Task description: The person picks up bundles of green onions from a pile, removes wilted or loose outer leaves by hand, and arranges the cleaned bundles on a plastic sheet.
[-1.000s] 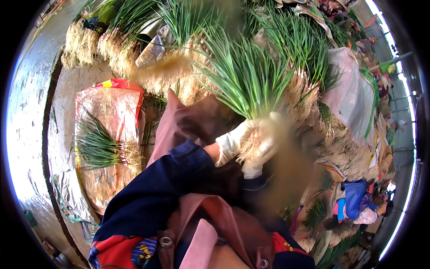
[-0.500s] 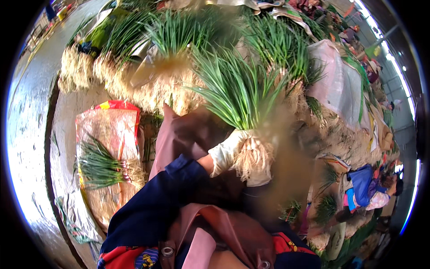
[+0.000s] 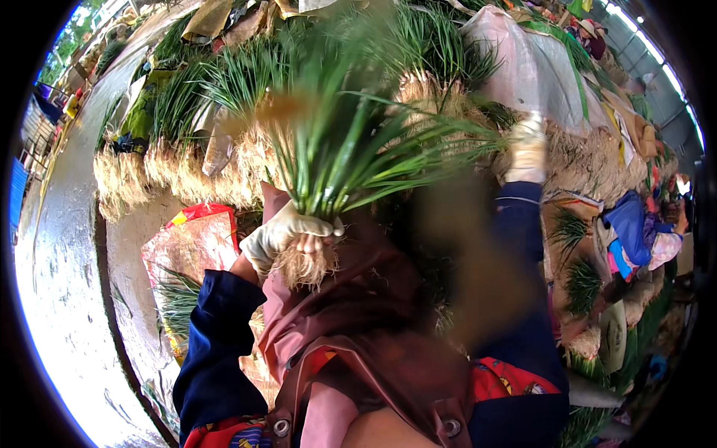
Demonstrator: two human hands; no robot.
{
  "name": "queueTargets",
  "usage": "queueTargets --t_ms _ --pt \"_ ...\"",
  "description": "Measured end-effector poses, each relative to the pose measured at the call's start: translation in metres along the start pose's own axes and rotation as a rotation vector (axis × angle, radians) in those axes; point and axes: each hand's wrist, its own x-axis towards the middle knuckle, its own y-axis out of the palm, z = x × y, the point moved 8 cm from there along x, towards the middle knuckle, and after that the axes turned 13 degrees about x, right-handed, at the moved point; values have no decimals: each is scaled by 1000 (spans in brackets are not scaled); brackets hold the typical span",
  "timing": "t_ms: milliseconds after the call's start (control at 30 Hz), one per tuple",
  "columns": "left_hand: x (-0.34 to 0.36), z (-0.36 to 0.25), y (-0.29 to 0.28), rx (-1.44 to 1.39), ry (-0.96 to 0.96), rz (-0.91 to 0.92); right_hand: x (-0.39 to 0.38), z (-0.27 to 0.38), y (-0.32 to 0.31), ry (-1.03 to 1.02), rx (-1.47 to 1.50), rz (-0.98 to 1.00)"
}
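Observation:
My gloved left hand is closed around the white stems of a bunch of green onions, held upright over my lap. Pale stringy roots hang below the fist. Most leaves rise away from me, smeared by motion; others are drawn far to the right. At the tips of those sideways leaves is my gloved right hand, arm stretched out. Its fingers look closed on the leaf tips, though blur hides detail. A brownish apron covers my lap beneath the bunch.
Rows of rooted onion bunches lie ahead. A whitish sack rests at the far right. Left of me, more onions lie on a flattened red-edged sack beside wet concrete. Another person is at the right.
The left hand has moved left with the bunch. My right hand, not made out before, now reaches out at the right, and some leaves are pulled that way.

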Motion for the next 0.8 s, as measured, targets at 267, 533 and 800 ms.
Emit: queueTargets --t_ms 267,533,800 --pt "-24 17 -28 10 59 -197 -53 -4 178 -205 -1155 -192" --pt "-42 15 -19 54 33 -198 -120 -230 232 537 -1338 546" --pt "-32 20 -15 -44 72 -172 -131 -240 171 466 -961 232"
